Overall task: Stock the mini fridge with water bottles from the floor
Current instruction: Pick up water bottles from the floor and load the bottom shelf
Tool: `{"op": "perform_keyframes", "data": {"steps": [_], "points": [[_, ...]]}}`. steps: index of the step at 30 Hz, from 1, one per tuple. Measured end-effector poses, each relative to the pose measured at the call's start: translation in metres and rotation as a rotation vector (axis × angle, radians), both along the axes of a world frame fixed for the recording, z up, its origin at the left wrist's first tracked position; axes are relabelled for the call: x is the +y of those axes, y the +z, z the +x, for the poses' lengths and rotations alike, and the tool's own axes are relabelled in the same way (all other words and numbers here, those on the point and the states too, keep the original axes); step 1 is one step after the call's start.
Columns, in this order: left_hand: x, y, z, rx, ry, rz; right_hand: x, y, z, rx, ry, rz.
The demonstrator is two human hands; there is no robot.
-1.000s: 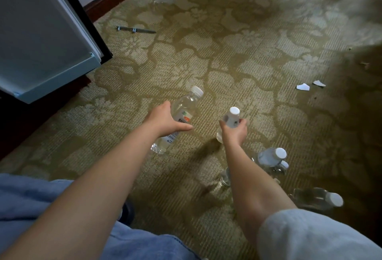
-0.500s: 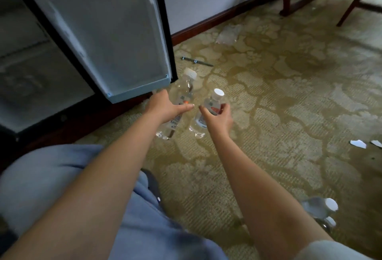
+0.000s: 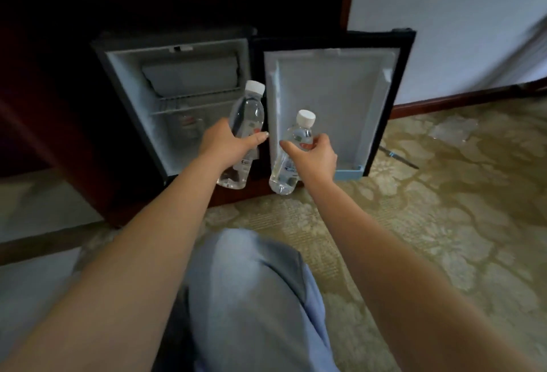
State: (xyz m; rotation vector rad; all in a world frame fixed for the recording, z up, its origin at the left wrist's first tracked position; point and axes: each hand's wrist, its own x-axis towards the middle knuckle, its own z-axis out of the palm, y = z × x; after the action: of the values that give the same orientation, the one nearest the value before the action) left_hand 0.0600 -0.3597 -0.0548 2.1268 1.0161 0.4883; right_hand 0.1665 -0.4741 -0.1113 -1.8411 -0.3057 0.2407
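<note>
Partway through. Clutching one water bottle [image 3: 247,112] in the left grip [image 3: 226,145] and a second water bottle [image 3: 298,138] in the right grip [image 3: 314,160], both aloft before the open mini fridge [image 3: 130,81], neither inside yet. Possibly something stocked under the wire shelf [image 3: 189,103]; too dim to tell.

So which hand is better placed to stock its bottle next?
Left: the left hand holds its clear white-capped plastic bottle before the open grey fridge cavity; the right hand's bottle faces the door.
</note>
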Motion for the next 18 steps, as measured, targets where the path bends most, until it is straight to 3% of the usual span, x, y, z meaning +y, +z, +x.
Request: {"op": "perform_keyframes", "data": {"steps": [11, 18], "points": [[0.155, -0.039, -0.066, -0.213, 0.380, -0.134, 0.179, 0.023, -0.015, -0.068, 0.268, -0.048], [0.242, -0.099, -0.048, -0.255, 0.482, -0.203, 0.276, -0.022, 0.009, -0.005, 0.265, -0.061]]}}
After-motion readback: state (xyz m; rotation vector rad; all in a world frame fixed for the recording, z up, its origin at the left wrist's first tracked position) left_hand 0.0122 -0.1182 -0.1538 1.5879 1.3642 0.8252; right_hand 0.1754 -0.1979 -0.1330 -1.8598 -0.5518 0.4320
